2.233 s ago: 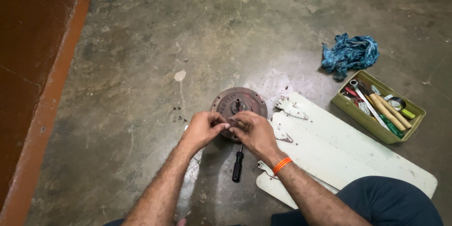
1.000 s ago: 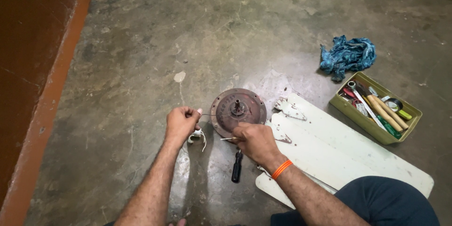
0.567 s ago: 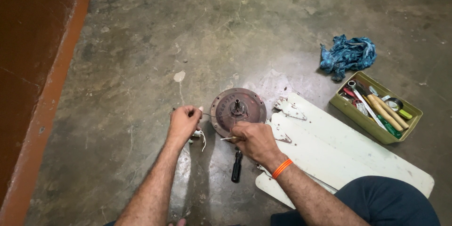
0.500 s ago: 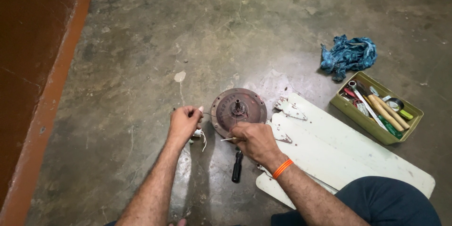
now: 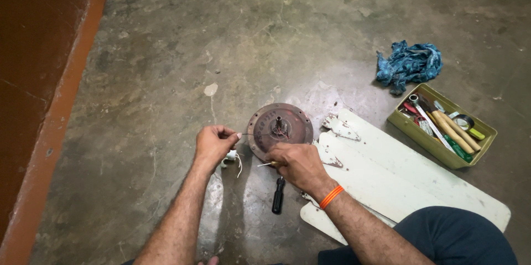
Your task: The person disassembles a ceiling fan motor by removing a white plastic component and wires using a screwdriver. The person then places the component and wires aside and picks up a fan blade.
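On the stained concrete floor (image 5: 310, 27), white fan blades (image 5: 398, 171) lie beside a round rusty motor housing (image 5: 279, 129), with an olive tool tray (image 5: 442, 132) and a crumpled blue rag (image 5: 409, 65) farther right. The left hand (image 5: 214, 144) has its fingers pinched shut on a thin wire (image 5: 247, 134) running from the housing, above a small white part (image 5: 231, 156). The right hand (image 5: 296, 163), orange band on the wrist, grips a slim tool (image 5: 264, 164) at the housing's near edge, just above a black-handled screwdriver (image 5: 278, 196).

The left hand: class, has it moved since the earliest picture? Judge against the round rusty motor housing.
Yes. The left hand has drawn away leftward from the round rusty motor housing, where it earlier sat beside the right hand.
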